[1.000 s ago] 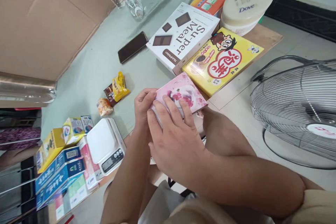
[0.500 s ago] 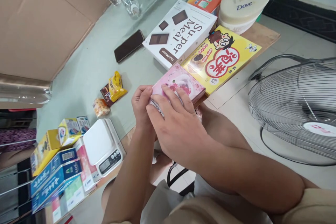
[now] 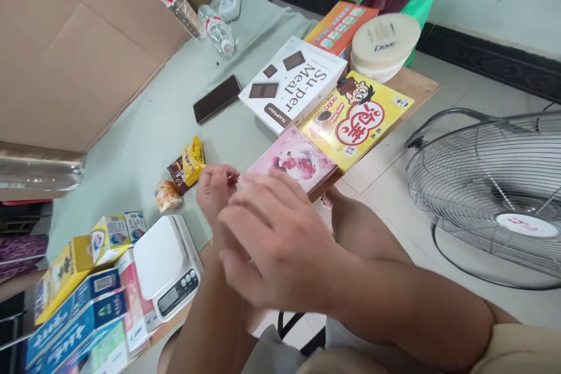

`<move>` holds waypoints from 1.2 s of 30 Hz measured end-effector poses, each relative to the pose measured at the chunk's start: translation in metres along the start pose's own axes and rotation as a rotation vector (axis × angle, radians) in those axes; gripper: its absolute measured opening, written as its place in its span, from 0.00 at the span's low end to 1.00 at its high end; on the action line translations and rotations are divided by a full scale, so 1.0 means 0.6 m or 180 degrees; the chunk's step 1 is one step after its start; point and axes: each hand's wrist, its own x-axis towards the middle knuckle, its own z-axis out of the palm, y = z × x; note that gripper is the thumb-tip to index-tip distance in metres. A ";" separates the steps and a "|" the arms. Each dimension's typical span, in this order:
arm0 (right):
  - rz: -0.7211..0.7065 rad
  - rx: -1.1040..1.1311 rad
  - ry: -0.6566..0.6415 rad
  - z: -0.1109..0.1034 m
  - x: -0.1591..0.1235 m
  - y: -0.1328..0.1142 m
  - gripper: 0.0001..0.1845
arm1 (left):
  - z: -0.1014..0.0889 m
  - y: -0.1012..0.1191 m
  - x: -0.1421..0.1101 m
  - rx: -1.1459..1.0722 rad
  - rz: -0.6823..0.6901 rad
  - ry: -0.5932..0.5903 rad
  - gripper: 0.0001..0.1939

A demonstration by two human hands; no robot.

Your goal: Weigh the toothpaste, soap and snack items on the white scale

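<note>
A pink box with a floral dessert picture [image 3: 291,158] lies at the table's near edge, against a yellow snack box [image 3: 362,120]. My right hand [image 3: 280,239] is in front of the pink box, its fingers loosely bent and apart, holding nothing I can see. It covers the box's near left corner. To the left of the box, my left hand [image 3: 217,193] has loosely curled fingers, partly hidden behind my right hand, with nothing visible in them. Small wrapped snacks, one in a yellow wrapper [image 3: 193,160], lie just beyond the left hand.
A white box labelled Su-per Meal [image 3: 293,85] and a phone [image 3: 217,99] lie farther back. A Dove container [image 3: 385,44] stands at the far right. On the left are a kitchen scale [image 3: 169,269] and several cartons [image 3: 79,318]. A fan [image 3: 486,198] stands at right.
Both hands have come off the pink box and drawn back toward me. The box now rests beside the yellow box. The camera view has tilted upward a little.
</note>
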 end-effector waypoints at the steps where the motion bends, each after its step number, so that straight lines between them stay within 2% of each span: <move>1: -0.0184 0.0248 0.0215 0.002 0.001 -0.002 0.12 | -0.009 0.007 -0.006 -0.0091 0.0148 0.0185 0.16; 3: -0.0416 0.0604 0.0538 0.009 0.000 -0.007 0.13 | -0.029 0.021 -0.023 -0.0263 0.0308 0.0447 0.20; 5: -0.0474 0.0750 0.0649 0.018 -0.003 -0.012 0.16 | -0.052 0.032 -0.044 -0.0312 0.0211 0.0483 0.26; 9: -0.0587 0.0884 0.0531 0.030 -0.013 -0.027 0.22 | -0.109 0.029 -0.081 -0.0184 -0.0067 0.0558 0.29; 12: -0.0762 0.1062 0.0200 0.038 -0.022 -0.045 0.25 | -0.163 0.021 -0.098 0.0419 -0.0012 0.0501 0.30; 15: -0.0854 0.1145 -0.0286 0.051 -0.028 -0.066 0.24 | -0.219 0.026 -0.107 0.1133 0.0269 0.0037 0.30; 17: -0.0916 0.1158 -0.0589 0.067 -0.029 -0.079 0.24 | -0.253 0.033 -0.110 0.1383 0.0314 -0.0664 0.28; 19: -0.0979 0.1180 -0.0817 0.087 -0.028 -0.092 0.23 | -0.284 0.037 -0.112 0.1592 0.0089 -0.1312 0.25; 20: -0.1009 0.1182 -0.0911 0.100 -0.028 -0.099 0.24 | -0.299 0.037 -0.113 0.1740 -0.0088 -0.1503 0.25; 22: -0.1093 0.1170 -0.1089 0.127 -0.029 -0.112 0.24 | -0.331 0.033 -0.120 0.2078 -0.0423 -0.1607 0.24; 25: -0.1256 0.1135 -0.1375 0.170 -0.033 -0.130 0.25 | -0.388 0.023 -0.138 0.2237 -0.0564 -0.1444 0.24; 28: -0.1402 0.1095 -0.1645 0.208 -0.035 -0.149 0.26 | -0.456 0.014 -0.159 0.1748 -0.0468 -0.1029 0.23; 30: -0.1494 0.1069 -0.1811 0.229 -0.032 -0.166 0.27 | -0.504 0.005 -0.172 0.1320 -0.0434 -0.0612 0.23; 33: -0.1638 0.0970 -0.1971 0.256 -0.022 -0.197 0.27 | -0.573 -0.018 -0.190 0.0890 -0.0245 0.0202 0.24; 36: -0.1607 0.0697 -0.2088 0.286 -0.003 -0.233 0.22 | -0.629 -0.051 -0.200 0.0656 -0.0079 0.1074 0.22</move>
